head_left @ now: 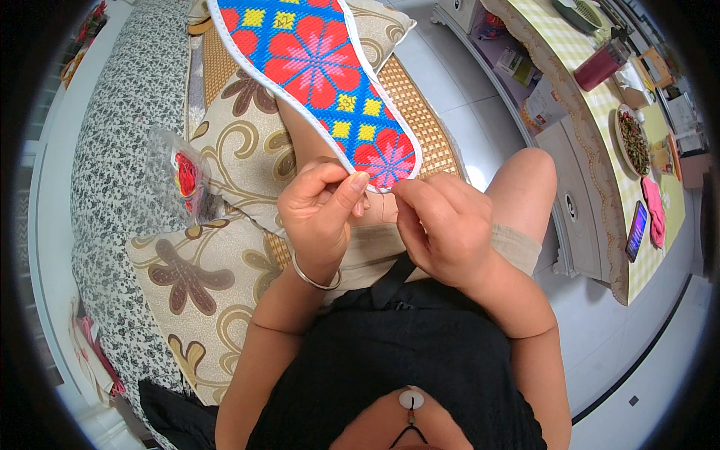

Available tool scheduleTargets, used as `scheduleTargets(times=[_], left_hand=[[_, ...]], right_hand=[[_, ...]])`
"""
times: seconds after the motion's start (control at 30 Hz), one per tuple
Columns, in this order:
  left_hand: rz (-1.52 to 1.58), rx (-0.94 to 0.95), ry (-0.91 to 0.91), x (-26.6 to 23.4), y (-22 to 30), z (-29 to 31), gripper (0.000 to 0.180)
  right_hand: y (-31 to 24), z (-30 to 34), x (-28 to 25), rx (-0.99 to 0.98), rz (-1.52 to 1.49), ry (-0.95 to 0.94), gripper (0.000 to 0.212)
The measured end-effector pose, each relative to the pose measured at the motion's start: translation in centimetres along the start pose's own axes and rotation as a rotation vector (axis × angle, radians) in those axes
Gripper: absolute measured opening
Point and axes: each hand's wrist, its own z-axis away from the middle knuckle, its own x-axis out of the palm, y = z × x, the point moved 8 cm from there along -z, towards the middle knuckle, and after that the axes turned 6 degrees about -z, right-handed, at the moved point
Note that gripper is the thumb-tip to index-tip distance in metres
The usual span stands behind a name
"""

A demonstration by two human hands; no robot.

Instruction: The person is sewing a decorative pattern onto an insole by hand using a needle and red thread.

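An embroidered insole with red flowers, yellow squares, a blue ground and a white bound edge stretches from the top of the view to my hands. My left hand pinches its rounded near end between thumb and forefinger. At the lower right of that end, my right hand is closed, thumb and fingertips together against the white edge. What sits in those fingertips is too small to make out. A thin dark thread hangs in a loop between the two hands.
Left of my legs, a clear plastic bag with red and yellow thread lies by patterned cushions. On the right stands a table with a checked cloth, bearing a phone, a pink cloth, a plate of food and a dark red cup.
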Motion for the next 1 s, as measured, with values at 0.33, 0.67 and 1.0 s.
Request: scheduleTargets(times=[0.33,0.67,1.0], left_hand=[[0.047,-0.013,0.000,0.22,0.05,0.12,0.005],[-0.007,0.035,-0.026,0.34,0.50,0.17,0.004],[0.014,0.026,-0.028,0.48,0.20,0.52,0.004]], right_hand=[[-0.09,0.10,0.00,-0.010,-0.015,0.007,0.028],[-0.90,-0.21,-0.32,-0.012,-0.082,0.004,0.026],[-0.52,0.18,-0.48,-0.025,-0.013,0.056,0.026]])
